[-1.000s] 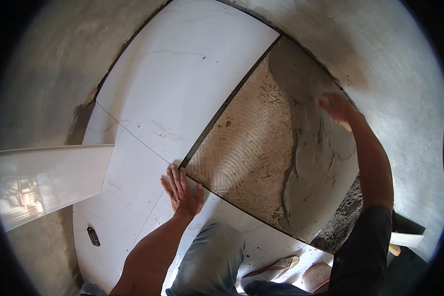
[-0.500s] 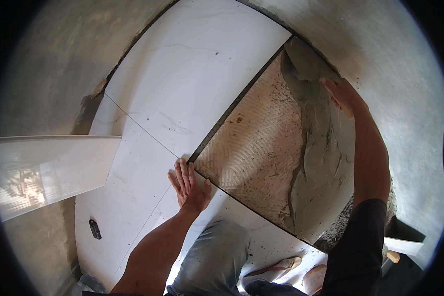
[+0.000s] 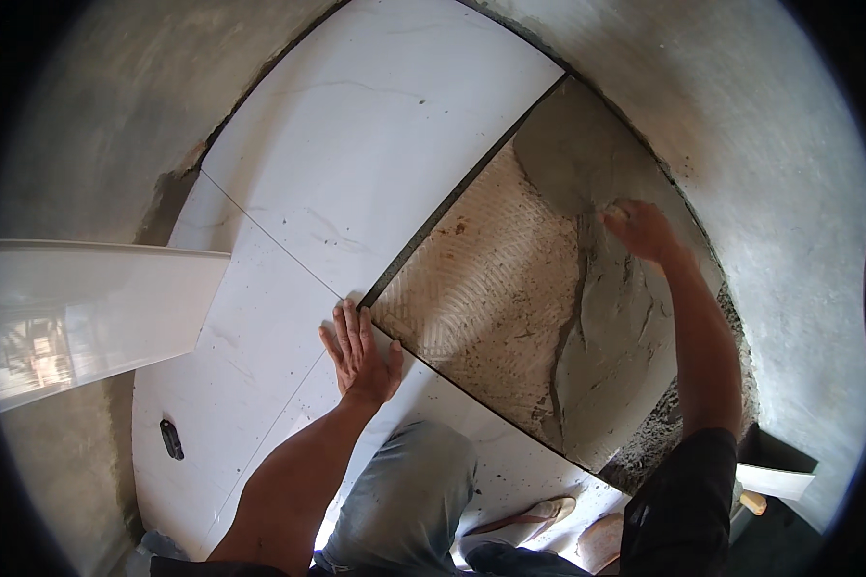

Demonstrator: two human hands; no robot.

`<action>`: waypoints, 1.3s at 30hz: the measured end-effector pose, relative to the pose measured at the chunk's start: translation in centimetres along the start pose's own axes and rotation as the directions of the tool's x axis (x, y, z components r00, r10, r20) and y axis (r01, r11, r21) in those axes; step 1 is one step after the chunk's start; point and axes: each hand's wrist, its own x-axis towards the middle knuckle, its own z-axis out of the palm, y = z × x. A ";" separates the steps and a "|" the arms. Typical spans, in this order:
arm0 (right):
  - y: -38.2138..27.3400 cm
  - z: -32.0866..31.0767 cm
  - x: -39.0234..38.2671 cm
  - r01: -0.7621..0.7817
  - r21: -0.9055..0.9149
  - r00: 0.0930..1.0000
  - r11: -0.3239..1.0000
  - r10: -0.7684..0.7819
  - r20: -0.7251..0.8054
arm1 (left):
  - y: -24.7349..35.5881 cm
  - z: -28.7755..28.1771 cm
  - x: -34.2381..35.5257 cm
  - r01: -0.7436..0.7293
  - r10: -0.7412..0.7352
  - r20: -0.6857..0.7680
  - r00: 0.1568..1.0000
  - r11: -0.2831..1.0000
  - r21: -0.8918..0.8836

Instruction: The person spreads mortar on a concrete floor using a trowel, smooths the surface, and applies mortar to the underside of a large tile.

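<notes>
My right hand [image 3: 640,231] is closed in a fist over wet grey mortar [image 3: 616,346], around what looks like a trowel handle; the blade is hard to tell from the mortar. The mortar covers the right and far part of a ridged beige patch [image 3: 491,279], bordered on two sides by white marbled floor tiles [image 3: 385,106]. My left hand [image 3: 361,356] lies flat on the tiles, fingers stretched out, at the patch's near-left corner. It holds nothing.
Bare grey walls [image 3: 779,163] rise at the right and left. A glossy white panel [image 3: 115,308] juts in from the left. A small black object [image 3: 171,439] lies on the tiles nearby. At lower right are coarse dark rubble [image 3: 659,438] and a wooden handle [image 3: 752,502]. My knee [image 3: 404,490] is near the bottom.
My right hand has moved down and left, away from the wall. Smooth mortar now reaches further left over the far part of the patch. The left hand stays on the tiles.
</notes>
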 end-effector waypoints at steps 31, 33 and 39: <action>-5.0 5.2 -2.2 -0.098 0.074 0.989 0.992 0.106 -0.106 | -0.3 0.1 -0.2 -0.012 0.011 -0.023 1.000 0.999 -0.035; -6.8 4.8 -3.4 -0.112 0.095 0.992 0.989 0.117 -0.048 | -0.2 -0.4 -0.3 0.000 -0.001 -0.012 1.000 0.999 -0.045; -8.8 6.7 -6.4 -0.064 0.146 0.997 0.987 0.069 -0.028 | -0.1 -0.3 -0.1 0.009 -0.009 -0.010 1.000 0.999 -0.048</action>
